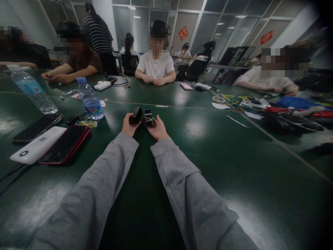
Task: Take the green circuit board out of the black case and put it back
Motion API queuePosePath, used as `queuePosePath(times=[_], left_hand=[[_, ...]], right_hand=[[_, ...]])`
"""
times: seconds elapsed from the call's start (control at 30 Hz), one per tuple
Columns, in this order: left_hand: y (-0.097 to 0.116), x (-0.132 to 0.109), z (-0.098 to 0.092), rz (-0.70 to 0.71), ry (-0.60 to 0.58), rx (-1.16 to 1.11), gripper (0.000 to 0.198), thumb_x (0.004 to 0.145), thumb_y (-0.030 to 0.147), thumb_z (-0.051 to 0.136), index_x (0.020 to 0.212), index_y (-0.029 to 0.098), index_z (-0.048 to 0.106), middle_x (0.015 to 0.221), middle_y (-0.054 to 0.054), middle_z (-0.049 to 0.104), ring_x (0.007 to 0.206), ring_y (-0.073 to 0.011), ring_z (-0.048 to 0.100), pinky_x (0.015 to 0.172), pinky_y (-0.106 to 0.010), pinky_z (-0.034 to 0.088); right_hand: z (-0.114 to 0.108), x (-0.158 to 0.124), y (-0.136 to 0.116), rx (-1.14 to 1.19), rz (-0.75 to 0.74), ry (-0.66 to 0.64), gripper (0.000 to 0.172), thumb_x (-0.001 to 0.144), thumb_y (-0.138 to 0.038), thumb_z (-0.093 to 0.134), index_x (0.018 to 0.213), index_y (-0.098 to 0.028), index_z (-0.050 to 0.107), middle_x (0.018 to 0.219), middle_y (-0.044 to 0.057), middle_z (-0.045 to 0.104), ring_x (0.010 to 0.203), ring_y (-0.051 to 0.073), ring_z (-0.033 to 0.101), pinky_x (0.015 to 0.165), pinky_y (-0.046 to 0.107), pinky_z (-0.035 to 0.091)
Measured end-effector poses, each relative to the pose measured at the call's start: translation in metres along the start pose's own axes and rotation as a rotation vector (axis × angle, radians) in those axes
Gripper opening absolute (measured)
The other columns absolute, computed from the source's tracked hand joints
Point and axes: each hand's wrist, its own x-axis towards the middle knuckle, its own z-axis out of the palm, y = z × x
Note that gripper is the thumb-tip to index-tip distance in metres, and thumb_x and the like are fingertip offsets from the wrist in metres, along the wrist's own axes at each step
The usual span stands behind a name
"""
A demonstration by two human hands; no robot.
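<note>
My left hand [129,125] is wrapped round a small black box-like case [135,116], with a flat dark flap or wall standing up at its right side. Close by on the right, my right hand [159,129] holds a small electronic module [148,118] with a little dark screen on top and some green and silver parts below. A narrow gap separates the two things. Both are just over the green table [208,149], in front of me. The fingers on the far side of each thing are partly hidden.
At left are two water bottles [90,99], a red-edged phone [66,144], a white power bank [36,146] and a dark phone [37,127]. A wrench [237,121] and a heap of cables [247,104] lie at right. Several people sit around; one [155,66] sits opposite.
</note>
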Motion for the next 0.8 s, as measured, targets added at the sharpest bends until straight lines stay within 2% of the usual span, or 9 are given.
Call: queuePosePath(times=[0.07, 0.17, 0.3, 0.53, 0.67, 0.8], left_hand=[[0.008, 0.005, -0.013, -0.057, -0.051, -0.133, 0.021, 0.084, 0.032, 0.052, 0.100, 0.020, 0.059, 0.102, -0.008, 0.068, 0.106, -0.0222, 0.065, 0.088, -0.035, 0.055], [0.012, 0.006, -0.023, -0.104, -0.123, -0.277, 0.021, 0.084, 0.035, 0.056, 0.099, 0.020, 0.059, 0.099, -0.008, 0.070, 0.100, -0.0205, 0.068, 0.085, -0.033, 0.056], [0.008, 0.006, -0.021, -0.136, -0.120, -0.244, 0.022, 0.084, 0.033, 0.059, 0.103, 0.021, 0.059, 0.095, -0.007, 0.070, 0.096, -0.0210, 0.069, 0.081, -0.034, 0.057], [0.007, 0.009, -0.021, -0.150, -0.039, -0.110, 0.021, 0.078, 0.027, 0.068, 0.097, 0.020, 0.061, 0.082, -0.005, 0.068, 0.077, -0.0166, 0.067, 0.076, -0.029, 0.057], [0.009, 0.008, -0.022, -0.152, -0.092, -0.130, 0.021, 0.081, 0.031, 0.065, 0.100, 0.021, 0.062, 0.087, -0.005, 0.069, 0.081, -0.0156, 0.067, 0.078, -0.029, 0.056], [0.009, 0.008, -0.017, -0.124, -0.156, -0.148, 0.033, 0.083, 0.046, 0.066, 0.105, 0.021, 0.065, 0.092, -0.006, 0.070, 0.086, -0.0174, 0.067, 0.077, -0.030, 0.056]], right_hand=[[-0.001, 0.001, 0.000, 0.010, 0.007, 0.008, 0.036, 0.100, -0.045, 0.035, 0.100, -0.019, 0.060, 0.082, 0.004, 0.071, 0.084, 0.019, 0.070, 0.075, 0.035, 0.060], [-0.002, 0.001, -0.001, 0.015, 0.010, 0.003, 0.036, 0.099, -0.046, 0.035, 0.099, -0.019, 0.060, 0.082, 0.005, 0.071, 0.081, 0.018, 0.070, 0.070, 0.031, 0.059], [-0.002, 0.000, 0.000, 0.009, 0.000, -0.015, 0.038, 0.100, -0.045, 0.033, 0.095, -0.019, 0.060, 0.078, 0.004, 0.070, 0.073, 0.017, 0.069, 0.066, 0.030, 0.059], [0.001, -0.003, 0.000, -0.009, 0.004, -0.005, 0.038, 0.100, -0.046, 0.034, 0.098, -0.019, 0.061, 0.082, 0.005, 0.072, 0.079, 0.018, 0.070, 0.069, 0.032, 0.060], [0.001, -0.002, 0.000, -0.004, -0.006, 0.009, 0.035, 0.100, -0.043, 0.036, 0.097, -0.019, 0.061, 0.079, 0.004, 0.071, 0.075, 0.018, 0.070, 0.068, 0.033, 0.060], [0.000, -0.001, 0.000, -0.002, -0.004, 0.020, 0.035, 0.100, -0.044, 0.036, 0.099, -0.019, 0.061, 0.081, 0.005, 0.071, 0.078, 0.019, 0.071, 0.070, 0.035, 0.060]])
